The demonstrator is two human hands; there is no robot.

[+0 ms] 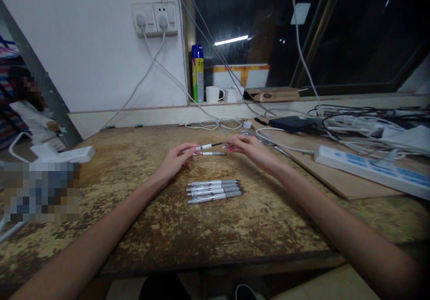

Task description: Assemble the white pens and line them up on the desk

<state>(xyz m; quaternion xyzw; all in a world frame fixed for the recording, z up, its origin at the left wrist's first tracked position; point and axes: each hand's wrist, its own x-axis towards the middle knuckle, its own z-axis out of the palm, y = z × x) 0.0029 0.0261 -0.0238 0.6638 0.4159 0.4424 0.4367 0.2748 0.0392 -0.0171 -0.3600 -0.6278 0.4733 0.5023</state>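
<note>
My left hand pinches the white barrel of a pen between thumb and fingers. From the barrel's right end a dark, thin refill sticks out towards my right hand. The right fingertips are closed together close to the refill's tip, on a small pale piece too fine to name. Just below the held pen, another pen lies on the worn wooden table. Nearer to me, several white and grey pens lie side by side in a row, their dark tips pointing right.
At the right, a white power strip and a thin wooden board lie under tangled cables. A spray can and a white mug stand on the window sill. Another power strip is at the left.
</note>
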